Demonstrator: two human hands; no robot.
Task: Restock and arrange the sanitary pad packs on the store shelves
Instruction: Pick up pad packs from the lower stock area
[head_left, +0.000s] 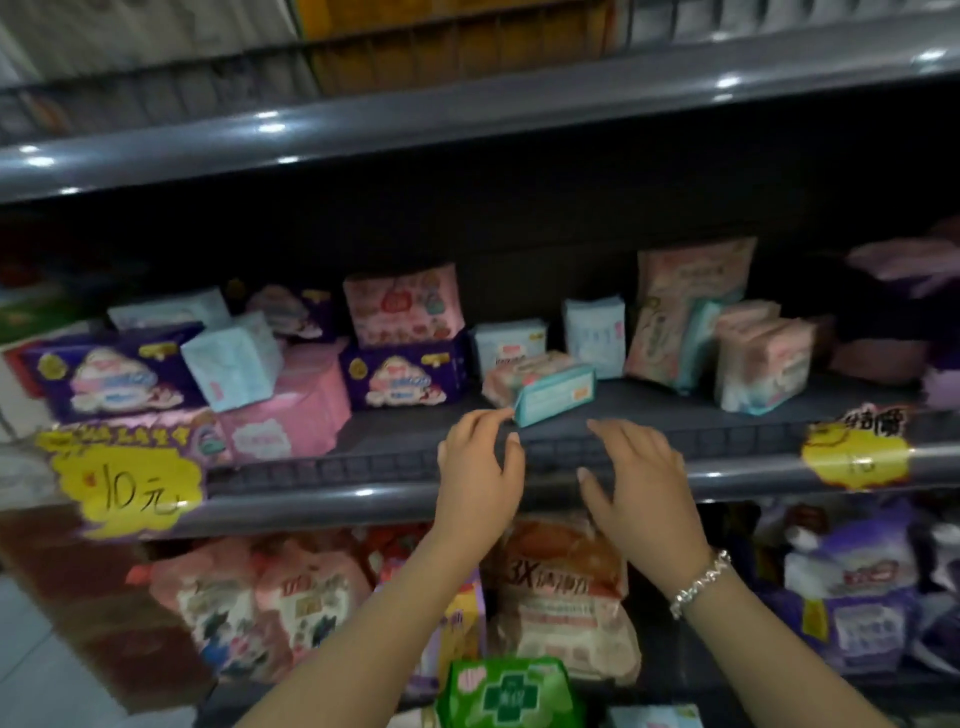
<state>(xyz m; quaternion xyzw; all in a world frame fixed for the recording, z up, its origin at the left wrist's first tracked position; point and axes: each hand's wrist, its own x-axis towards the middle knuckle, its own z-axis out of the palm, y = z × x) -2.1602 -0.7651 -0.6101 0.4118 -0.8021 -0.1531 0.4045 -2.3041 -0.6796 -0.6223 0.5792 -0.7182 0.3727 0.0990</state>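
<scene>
Teal-edged pad pack (555, 393) lies tilted on the middle shelf (649, 410), near its front lip, one corner poking toward me. I take this pack as my landmark.

Left hand (480, 462): fingers (496, 418) spread and nearly straight, holding nothing; the index tip is at the pack's near left corner, touching or just short of it, I cannot tell which through the blur. Right hand (636, 475): just right of and below the pack, fingers splayed and relaxed, gripping nothing, hovering over the shelf's front lip. A silver bracelet (698, 584) sits on the right wrist.

Just behind the pack, a pale blue-white pack (509, 340) and a taller white one (595, 338) stand upright. Right of it, tall pink packs (691, 306) lean together. Left of it, a purple pack (408, 376) with a pink pack (402, 304) on top.

Writing: far left of the pack, a yellow price tag (124, 483) reads "10元". Below the pack, on the lower shelf, an orange-pink bag (563, 597) shows "3X". Lower still, a green pack (506, 693) bears a cross mark. Other print is too blurred to read.
</scene>
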